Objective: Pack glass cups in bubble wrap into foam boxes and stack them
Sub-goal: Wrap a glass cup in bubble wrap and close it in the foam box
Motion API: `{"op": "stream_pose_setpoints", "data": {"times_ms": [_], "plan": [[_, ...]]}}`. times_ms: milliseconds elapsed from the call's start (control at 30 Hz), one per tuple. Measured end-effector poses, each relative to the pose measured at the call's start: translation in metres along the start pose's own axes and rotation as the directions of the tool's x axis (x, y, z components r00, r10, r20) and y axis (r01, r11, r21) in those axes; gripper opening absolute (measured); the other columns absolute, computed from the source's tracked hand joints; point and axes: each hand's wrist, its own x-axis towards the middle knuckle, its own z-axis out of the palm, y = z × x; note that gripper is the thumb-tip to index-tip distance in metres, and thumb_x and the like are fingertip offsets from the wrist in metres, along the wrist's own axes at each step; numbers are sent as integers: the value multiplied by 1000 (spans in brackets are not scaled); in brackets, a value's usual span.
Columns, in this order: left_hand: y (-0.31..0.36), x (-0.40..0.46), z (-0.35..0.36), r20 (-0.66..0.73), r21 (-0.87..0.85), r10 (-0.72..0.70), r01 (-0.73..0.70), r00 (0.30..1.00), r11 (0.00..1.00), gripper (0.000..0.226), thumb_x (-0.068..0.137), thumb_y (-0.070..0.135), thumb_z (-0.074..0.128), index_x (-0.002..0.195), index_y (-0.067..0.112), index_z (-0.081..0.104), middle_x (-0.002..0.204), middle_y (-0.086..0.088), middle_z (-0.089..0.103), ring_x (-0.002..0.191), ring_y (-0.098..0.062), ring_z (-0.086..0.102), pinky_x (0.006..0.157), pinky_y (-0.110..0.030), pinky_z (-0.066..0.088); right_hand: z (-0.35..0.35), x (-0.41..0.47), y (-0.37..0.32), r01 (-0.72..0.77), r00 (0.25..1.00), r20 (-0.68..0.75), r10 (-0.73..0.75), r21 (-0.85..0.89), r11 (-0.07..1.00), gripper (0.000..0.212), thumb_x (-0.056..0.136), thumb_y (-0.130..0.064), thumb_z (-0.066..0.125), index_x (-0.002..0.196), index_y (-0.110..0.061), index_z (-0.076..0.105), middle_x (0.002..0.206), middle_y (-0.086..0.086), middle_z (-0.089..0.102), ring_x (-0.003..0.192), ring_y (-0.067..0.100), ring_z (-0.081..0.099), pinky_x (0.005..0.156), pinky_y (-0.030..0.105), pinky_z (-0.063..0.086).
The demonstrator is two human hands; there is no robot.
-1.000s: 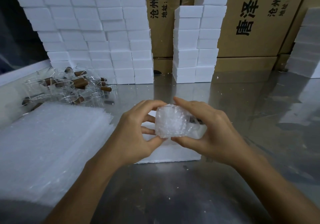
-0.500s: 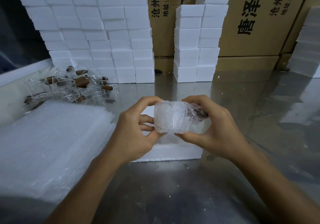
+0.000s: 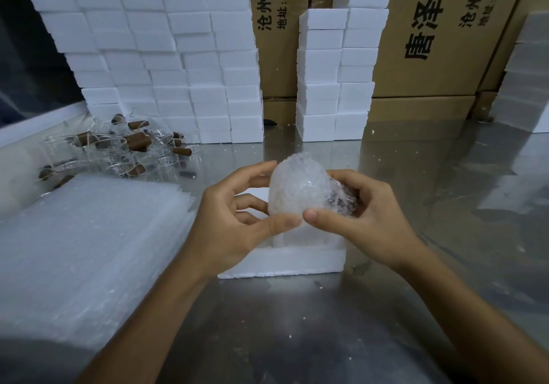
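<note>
while both hands meet above the one open foam box (image 3: 282,260) on the steel table (image 3: 416,205), they hold a single bubble-wrapped cup (image 3: 300,187), a lumpy, translucent, rounded bundle with a dark handle showing through the film at its right end. the left hand (image 3: 231,220) pinches the bundle's near edge with its thumb, index finger arched over the top; the right hand (image 3: 365,214) cups the handle end, fingers curled, thumb tip touching the left thumb. one flat stack of frosted bubble-wrap sheets (image 3: 83,250) lies at left. beyond it sits a cluster of clear glass cups with brown handles (image 3: 124,146), too tangled to count. two narrow columns of white foam boxes (image 3: 335,77) stand before printed cardboard cartons (image 3: 430,42), beside a wide foam wall (image 3: 154,51).
</note>
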Motion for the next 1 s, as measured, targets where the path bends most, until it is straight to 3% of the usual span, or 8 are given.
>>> {"op": "stream_pose_setpoints", "data": {"times_ms": [133,267,433,533,600,700,867,1000], "plan": [[-2,0,0,21,-71,-77,78,997,994,61,64,53,74,121,38,60,99,12,71,81,-16,70,63,-28,56,1,-1,0,-56,998,-10,57,59,997,56,63,-47,84,108,-17,71,95,4,75,86,25,72,76,45,60],[-5,2,-5,113,11,-86,86,990,996,56,66,48,75,119,35,62,106,6,70,88,-20,68,75,-34,58,3,-1,1,-33,999,-18,35,109,993,57,61,-38,86,112,-17,69,95,-2,74,87,18,72,75,31,61],[-12,2,-15,67,148,-45,34,997,988,55,63,28,82,112,37,58,112,18,65,94,-14,66,82,-32,56,3,3,1,-107,990,-57,127,271,957,48,74,-30,74,117,-12,65,92,0,75,74,18,71,71,27,59],[-17,2,-17,36,327,-26,13,999,945,55,67,26,84,110,42,53,110,27,59,99,-2,59,84,-25,49,6,4,3,-124,982,-85,167,373,920,32,76,-14,73,106,-4,70,87,3,77,73,17,71,73,28,60],[-21,1,-17,53,507,-5,-22,999,862,56,72,23,82,113,41,49,110,23,57,100,-3,54,88,-33,48,11,3,6,-134,979,-93,183,388,912,27,78,-2,73,104,1,69,83,4,77,73,16,72,76,28,61],[-25,0,-18,120,578,-80,-4,990,816,54,71,34,75,115,40,44,113,12,55,104,-14,51,96,-45,45,16,2,9,-142,974,-114,196,372,917,24,80,7,72,103,3,69,85,8,77,76,19,72,80,31,61],[-28,-4,-16,105,530,-146,69,984,845,64,63,69,60,118,50,32,120,10,52,110,-13,50,98,-42,44,20,0,10,-158,974,-102,200,323,933,23,78,10,74,97,-4,71,89,12,77,82,24,75,85,35,60],[-35,-5,-8,30,549,-129,91,991,831,72,65,68,65,127,46,37,129,10,52,114,-15,50,100,-47,45,25,-1,11,-118,986,-84,141,239,964,23,79,10,74,94,-6,73,92,15,77,84,37,72,84,42,58]]}}
